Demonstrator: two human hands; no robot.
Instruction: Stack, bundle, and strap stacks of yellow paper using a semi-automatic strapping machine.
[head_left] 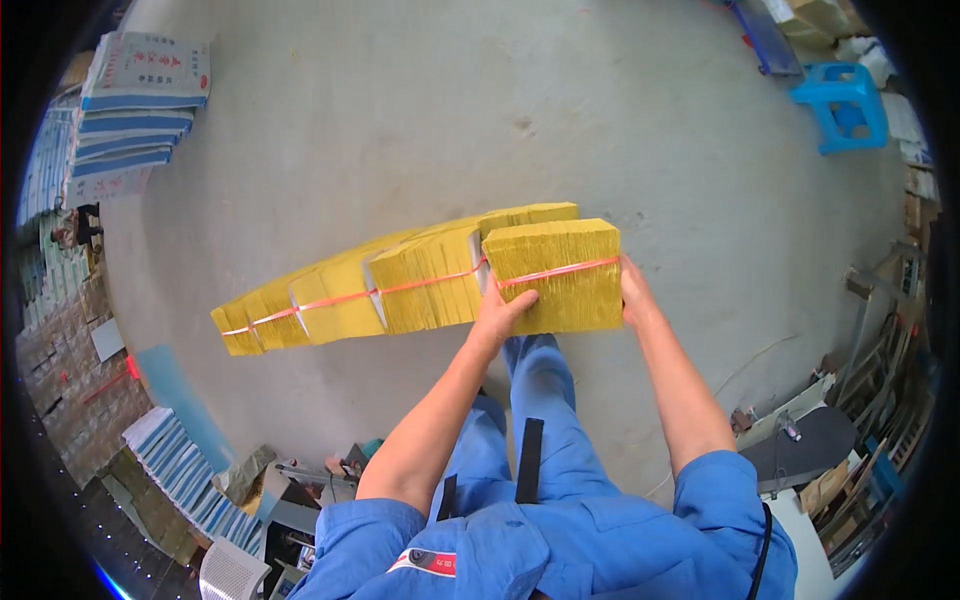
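Between my two hands is a tied bundle of yellow paper [556, 300], blocky, with a ridged face and a pink-red strap across it. My left hand [502, 312] grips its left side, thumb lying on the front face. My right hand [636, 290] presses against the right side, its fingers partly hidden behind the edge. Directly left of this bundle, a row of similar yellow bundles [425, 290] stretches off to the left, with red strapping along the front and pale gaps between blocks. Another row of yellow bundles [530, 213] shows just behind.
Grey concrete floor [400, 110] surrounds the row. Blue-and-white printed sacks [140, 110] are stacked at far left, with more stacked sacks [190, 470] at lower left. A blue plastic stool [842, 105] stands at far right. Frames and boards [880, 400] lean at the right.
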